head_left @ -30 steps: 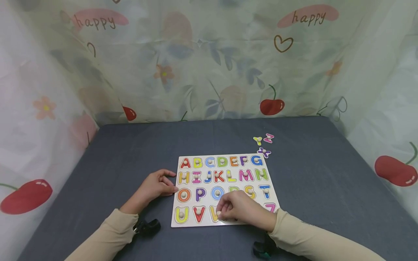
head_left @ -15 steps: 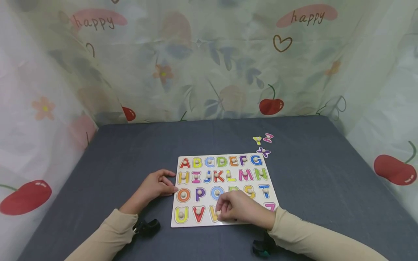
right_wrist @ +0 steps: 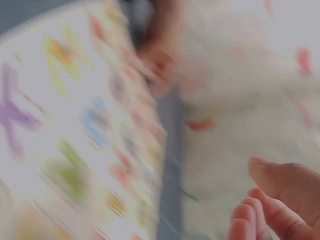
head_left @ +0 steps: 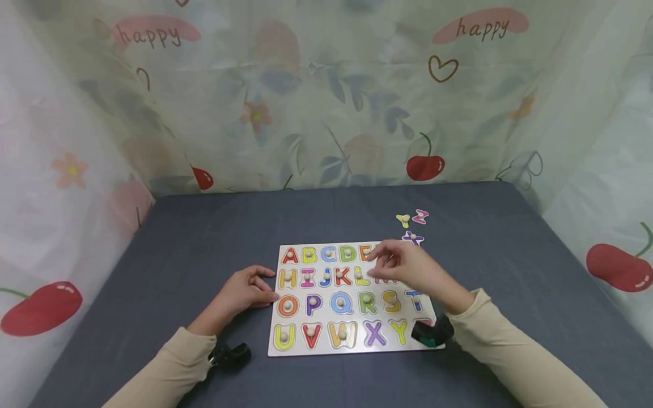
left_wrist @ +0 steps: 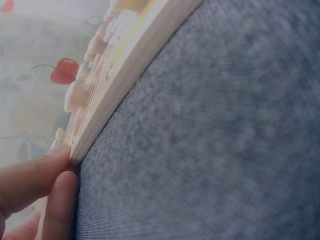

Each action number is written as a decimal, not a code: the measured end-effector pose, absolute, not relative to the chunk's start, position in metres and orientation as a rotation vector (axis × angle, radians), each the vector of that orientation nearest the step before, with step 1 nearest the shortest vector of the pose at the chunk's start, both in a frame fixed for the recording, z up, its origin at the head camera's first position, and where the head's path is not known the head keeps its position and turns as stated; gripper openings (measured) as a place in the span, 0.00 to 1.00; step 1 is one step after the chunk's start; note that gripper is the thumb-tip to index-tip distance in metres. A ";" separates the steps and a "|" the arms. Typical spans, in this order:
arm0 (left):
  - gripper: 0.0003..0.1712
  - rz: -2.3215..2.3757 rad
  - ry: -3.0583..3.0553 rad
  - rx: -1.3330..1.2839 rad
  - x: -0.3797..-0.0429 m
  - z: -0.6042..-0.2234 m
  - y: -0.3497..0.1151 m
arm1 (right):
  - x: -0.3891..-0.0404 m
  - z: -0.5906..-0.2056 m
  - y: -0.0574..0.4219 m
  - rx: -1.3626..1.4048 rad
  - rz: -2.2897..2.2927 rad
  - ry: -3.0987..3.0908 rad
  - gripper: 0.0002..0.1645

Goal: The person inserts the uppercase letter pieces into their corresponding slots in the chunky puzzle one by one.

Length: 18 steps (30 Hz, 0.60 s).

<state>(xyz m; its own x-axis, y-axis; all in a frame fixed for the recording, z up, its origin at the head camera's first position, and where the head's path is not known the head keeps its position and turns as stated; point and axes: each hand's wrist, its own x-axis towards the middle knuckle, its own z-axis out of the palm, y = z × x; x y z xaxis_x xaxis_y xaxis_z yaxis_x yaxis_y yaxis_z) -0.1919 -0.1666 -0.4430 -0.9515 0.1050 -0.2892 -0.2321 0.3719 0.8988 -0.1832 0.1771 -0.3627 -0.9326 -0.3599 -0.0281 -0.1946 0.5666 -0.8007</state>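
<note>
A pale wooden alphabet puzzle board [head_left: 326, 349] lies on the table, with knobbed letter pieces in most of its recesses. My left hand [head_left: 245, 292] touches the board's left edge; the thumb [left_wrist: 30, 180] meets that edge in the left wrist view. Over the board's upper right part hangs my right hand [head_left: 408, 265], holding nothing, its thumb and fingers apart in the right wrist view. The W piece [head_left: 342, 335] sits in the bottom row. Beside it the X recess [head_left: 375, 334] and Y recess [head_left: 398, 331] show without knobs. The hand hides F and several nearby letters.
Beyond the board's upper right corner lie three loose pieces: a purple X [head_left: 412, 237], a yellow Y [head_left: 403, 220] and a pink Z [head_left: 420, 216]. The dark tablecloth [head_left: 229, 226] spreads around the board. A printed curtain [head_left: 316, 113] stands behind.
My right hand has let go of the W piece's knob and moved up and right across the board, uncovering the bottom row. The left hand has stayed at the left edge.
</note>
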 end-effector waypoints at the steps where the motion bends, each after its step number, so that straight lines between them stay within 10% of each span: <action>1: 0.32 1.606 2.339 -0.113 -0.192 -0.443 -0.166 | -0.191 -0.358 0.185 -0.434 -1.325 2.617 0.17; 18: 0.32 1.605 2.350 -0.111 -0.193 -0.444 -0.166 | -0.286 -0.395 0.278 -0.061 -1.309 2.704 0.27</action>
<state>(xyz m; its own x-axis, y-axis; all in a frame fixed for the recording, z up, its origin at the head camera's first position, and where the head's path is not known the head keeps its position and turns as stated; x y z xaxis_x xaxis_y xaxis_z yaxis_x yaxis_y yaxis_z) -0.1927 -0.1664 -0.4445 -0.9541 0.1007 -0.2821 -0.2262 0.3755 0.8988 -0.2858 0.2783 -0.3950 -0.9899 -0.0955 -0.1049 0.0231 0.6213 -0.7833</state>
